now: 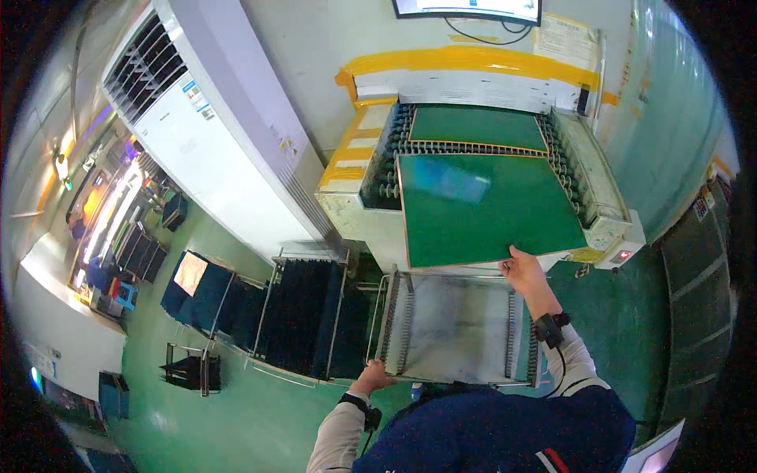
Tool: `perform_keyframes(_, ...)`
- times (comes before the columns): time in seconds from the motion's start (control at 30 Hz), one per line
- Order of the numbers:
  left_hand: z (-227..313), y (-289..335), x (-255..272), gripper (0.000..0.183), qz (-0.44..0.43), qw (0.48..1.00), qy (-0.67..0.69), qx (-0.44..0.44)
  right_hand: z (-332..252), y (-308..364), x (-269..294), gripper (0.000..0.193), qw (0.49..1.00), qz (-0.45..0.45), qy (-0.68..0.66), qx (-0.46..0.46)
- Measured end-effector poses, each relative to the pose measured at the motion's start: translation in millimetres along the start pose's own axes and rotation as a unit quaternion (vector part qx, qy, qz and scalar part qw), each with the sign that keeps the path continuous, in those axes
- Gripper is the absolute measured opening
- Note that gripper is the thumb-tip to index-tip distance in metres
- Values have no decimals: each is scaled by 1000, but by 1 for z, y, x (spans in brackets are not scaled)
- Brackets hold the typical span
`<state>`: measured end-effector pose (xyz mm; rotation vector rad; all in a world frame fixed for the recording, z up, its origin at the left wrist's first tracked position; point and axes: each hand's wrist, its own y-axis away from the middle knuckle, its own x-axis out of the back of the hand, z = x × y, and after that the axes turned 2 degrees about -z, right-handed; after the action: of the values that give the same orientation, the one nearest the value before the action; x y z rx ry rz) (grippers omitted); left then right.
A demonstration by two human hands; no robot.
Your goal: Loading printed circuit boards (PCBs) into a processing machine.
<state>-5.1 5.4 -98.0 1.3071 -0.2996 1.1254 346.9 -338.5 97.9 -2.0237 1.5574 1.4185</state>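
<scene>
My right hand point(523, 272) pinches the near edge of a large green panel point(489, 217) with thin copper-coloured edges. The panel lies tilted over the near end of a roller conveyor point(389, 175). Farther back on the rollers lies a second green panel point(478, 128). Below the conveyor's end stands a metal rack point(392, 323) with toothed or coiled side rails and a pale, cloudy base. My left hand point(373, 379) is closed on the rack's near left corner.
Racks packed with dark panels point(300, 315) stand to the left, beside a tall white air conditioner point(213, 150). A small dark rack point(189, 370) sits on the green floor. A monitor point(473, 9) hangs above the conveyor. Dark stacked racks point(698, 292) stand at the right.
</scene>
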Motion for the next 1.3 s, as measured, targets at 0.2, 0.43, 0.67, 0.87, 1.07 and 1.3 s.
perform_keyframes(0.2,5,3,9,91,-36,999,-26,-19,5,-25,-9,14,1000,22,-10,19)
perform_keyframes(0.43,-28,-28,-27,86,-34,994,-102,-34,-27,-80,-6,10,999,-47,12,23)
perform_keyframes(0.67,31,19,37,86,-43,999,-22,7,-26,-80,-4,12,999,-1,-30,35)
perform_keyframes(0.87,-26,-21,-24,87,-60,995,-73,-20,-11,-67,-23,15,1000,16,3,18)
perform_keyframes(1.07,25,18,35,89,-64,997,-35,-20,-16,-61,-19,20,996,34,77,-26)
perform_keyframes(1.3,-2,1,4,82,-56,997,-46,-34,-6,-62,-36,25,994,39,91,-45)
